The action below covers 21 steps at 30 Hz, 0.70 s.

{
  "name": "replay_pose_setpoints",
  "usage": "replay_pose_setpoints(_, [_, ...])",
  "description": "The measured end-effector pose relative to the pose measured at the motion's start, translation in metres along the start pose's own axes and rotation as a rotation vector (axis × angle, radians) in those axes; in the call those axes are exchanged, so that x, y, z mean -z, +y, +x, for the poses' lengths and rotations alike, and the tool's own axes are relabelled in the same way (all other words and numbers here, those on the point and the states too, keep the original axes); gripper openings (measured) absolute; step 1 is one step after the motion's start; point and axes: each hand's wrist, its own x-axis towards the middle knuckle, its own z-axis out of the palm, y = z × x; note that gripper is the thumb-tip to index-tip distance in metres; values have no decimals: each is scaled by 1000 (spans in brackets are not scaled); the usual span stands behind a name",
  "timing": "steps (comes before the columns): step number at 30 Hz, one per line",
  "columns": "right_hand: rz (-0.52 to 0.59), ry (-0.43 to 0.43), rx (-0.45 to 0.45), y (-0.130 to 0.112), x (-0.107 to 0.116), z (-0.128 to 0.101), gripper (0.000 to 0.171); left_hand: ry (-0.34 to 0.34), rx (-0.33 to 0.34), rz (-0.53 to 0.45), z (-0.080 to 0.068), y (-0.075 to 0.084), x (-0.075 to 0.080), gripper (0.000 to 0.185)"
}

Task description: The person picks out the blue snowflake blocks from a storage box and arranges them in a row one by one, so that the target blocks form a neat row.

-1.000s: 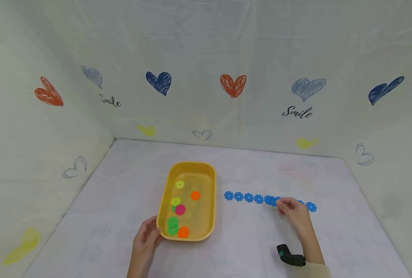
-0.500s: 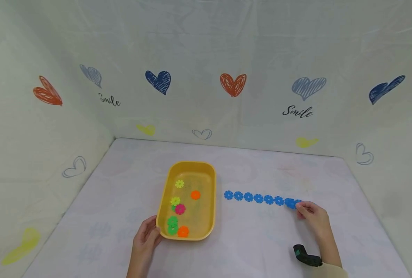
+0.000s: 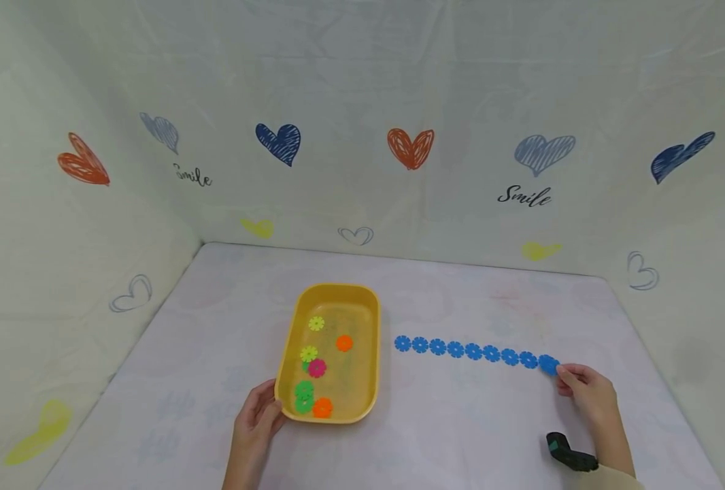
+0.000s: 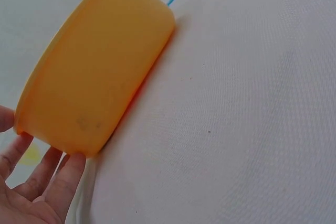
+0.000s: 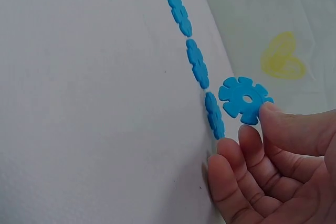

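My right hand (image 3: 589,395) pinches a blue plastic snowflake disc (image 5: 247,99) between thumb and fingers. In the right wrist view the disc is tilted up above the near end of a row of matching blue discs (image 5: 198,64). From the head view, the held disc overlaps the last disc of that row (image 3: 473,351), which runs from beside the tray to the right. My left hand (image 3: 256,425) grips the near left corner of a yellow tray (image 3: 375,367). The left wrist view has its fingertips (image 4: 75,162) against the tray's outer wall.
Inside the tray lie loose discs: yellow (image 3: 316,323), orange (image 3: 344,343), pink (image 3: 317,368) and green (image 3: 304,398). A white cloth (image 3: 436,435) covers the table. Behind it rises a pale curtain (image 3: 350,75) printed with hearts. A black device (image 3: 572,454) sits at the right wrist.
My right hand has moved right along the blue row with the held disc, from about its middle to its right end. The left hand and the tray have stayed put.
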Motion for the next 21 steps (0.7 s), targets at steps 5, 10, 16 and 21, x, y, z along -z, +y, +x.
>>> replay_pose_setpoints(5, [12, 25, -38, 7, 9, 6, 50, -1, -1, -2, -1, 1, 0, 41])
replay_pose_setpoints(10, [40, 36, -100, 10, 15, 12, 48, 3, 5, 3, -1, 1, 0, 41])
replay_pose_setpoints(16, [33, 43, -118, 12, 19, 17, 47, 10, 10, 5, 0, 1, 0, 41])
replay_pose_setpoints(21, [10, 35, -119, 11, 20, 20, 45, 17, 16, 12, 0, 0, 0, 42])
